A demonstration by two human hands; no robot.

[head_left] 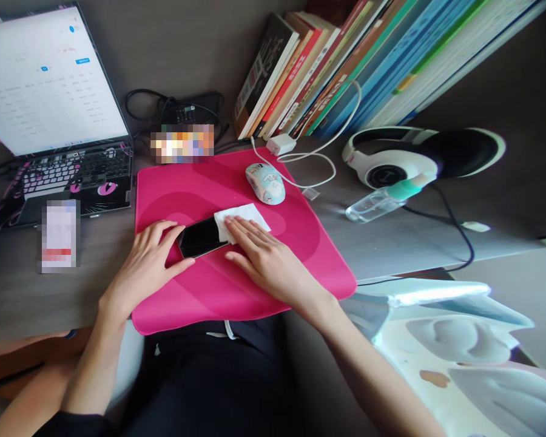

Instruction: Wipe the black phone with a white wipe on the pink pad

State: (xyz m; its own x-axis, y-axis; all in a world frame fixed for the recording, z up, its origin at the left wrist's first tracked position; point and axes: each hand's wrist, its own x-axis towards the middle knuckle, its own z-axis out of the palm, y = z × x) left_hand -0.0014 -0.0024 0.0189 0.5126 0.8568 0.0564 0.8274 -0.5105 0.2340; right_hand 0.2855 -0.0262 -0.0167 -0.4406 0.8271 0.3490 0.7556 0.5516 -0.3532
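Observation:
A smartphone [200,237] with a dark screen lies slanted on a pink desk mat [186,297]. My left hand [148,261] is at its left end, with the index finger on the upper corner and the thumb by the lower edge, holding it steady. A folded white tissue [250,213] covers the right end of the phone and reaches past it onto the mat. My right hand [268,261] presses the tissue down with its fingers stretched out together; the thumb stands apart, below the phone. Beyond the tissue sits a patterned computer mouse [265,183].
Left stands an open laptop [73,164], with a blurred-out flat item [59,237] before it. Books [300,73] line the back. A white charger [281,144] with cable, a clear spray bottle [373,203] and white headphones [386,161] lie to the right.

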